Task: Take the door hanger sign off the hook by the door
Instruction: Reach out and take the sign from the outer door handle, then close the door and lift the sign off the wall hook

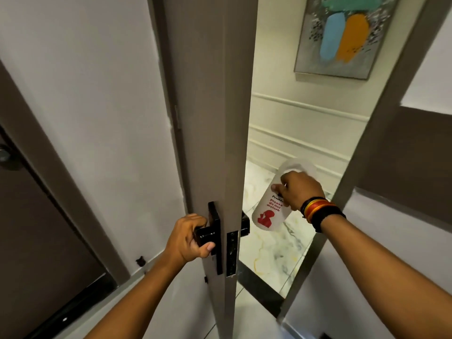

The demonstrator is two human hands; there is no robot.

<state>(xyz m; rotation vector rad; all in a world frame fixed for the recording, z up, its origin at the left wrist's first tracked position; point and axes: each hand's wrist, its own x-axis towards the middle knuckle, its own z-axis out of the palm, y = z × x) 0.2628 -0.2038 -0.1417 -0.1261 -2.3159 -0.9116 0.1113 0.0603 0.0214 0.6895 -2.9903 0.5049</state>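
A white door hanger sign (267, 217) with red "Please do not disturb" lettering and a red figure hangs tilted in the door gap. My right hand (299, 189) grips its upper part; the rounded top of the sign sticks out above my knuckles. My left hand (189, 237) is closed around the black inner door handle (208, 234) of the grey door (215, 118), which stands partly open. A black outer handle (244, 225) shows just left of the sign's lower end. No hook is visible.
The grey door frame (381, 133) runs along the right of the gap. Beyond lies a corridor with marble floor (271, 250), panelled cream wall and a colourful painting (342, 35). A dark brown door (36, 228) stands at the far left.
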